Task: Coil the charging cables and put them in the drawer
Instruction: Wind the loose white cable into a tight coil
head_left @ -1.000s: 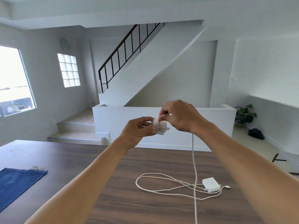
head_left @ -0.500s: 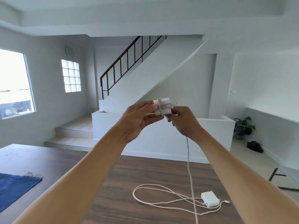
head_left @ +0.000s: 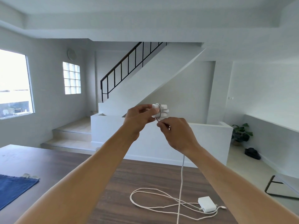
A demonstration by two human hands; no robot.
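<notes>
Winding looked underway: the left hand (head_left: 137, 120) gripped the adapter (head_left: 162, 110) above the table (head_left: 145, 175), fingers curled round it; the right hand (head_left: 178, 135), just below, pinched the cable (head_left: 182, 172), which hung straight down and ran off the bottom edge. Its free end was cut off; no drawer showed.

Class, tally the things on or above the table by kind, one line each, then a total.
White charger blocks: 2, the held white block in the left hand and the flat white block on the brown wooden table.
White cables: 2, the hanging white cable pinched by the right hand and the looped white cable.
Blue cloths: 1, the blue cloth.
Total: 5.
</notes>
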